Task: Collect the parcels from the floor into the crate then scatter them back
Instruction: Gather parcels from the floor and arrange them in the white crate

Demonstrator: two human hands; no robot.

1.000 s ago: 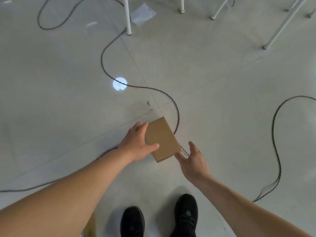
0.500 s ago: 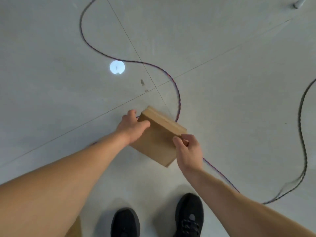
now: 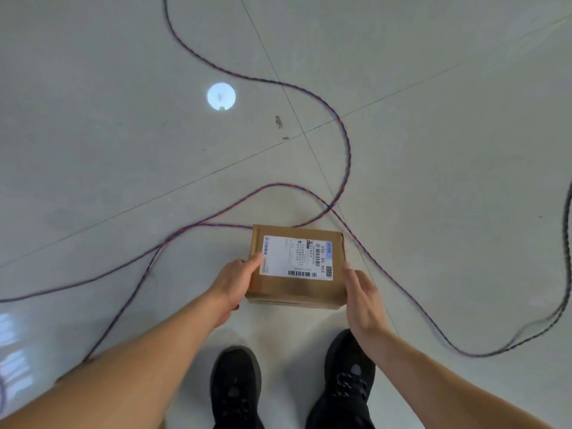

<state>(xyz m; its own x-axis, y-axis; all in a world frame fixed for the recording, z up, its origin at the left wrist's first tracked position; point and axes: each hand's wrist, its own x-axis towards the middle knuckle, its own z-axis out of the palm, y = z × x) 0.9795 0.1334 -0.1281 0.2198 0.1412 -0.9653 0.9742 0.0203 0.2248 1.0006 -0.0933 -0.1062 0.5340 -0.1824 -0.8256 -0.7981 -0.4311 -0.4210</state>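
left hand (image 3: 238, 280) grips parcel (image 3: 297, 269) at left edge, thumb on top | right hand (image 3: 362, 295) fingers straight, flat against its right edge | parcel label-up, just beyond black shoes (image 3: 236, 388), near side of twisted cable (image 3: 223, 225) on floor (image 3: 123, 150) | crate not in view | judged: collecting stage, this parcel not yet crated; scattering remains

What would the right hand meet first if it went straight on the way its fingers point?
The right hand points forward, its straight fingers along the right side of the parcel. Going on, it would likely first meet the red-blue cable on the floor beyond, though depth is unclear.
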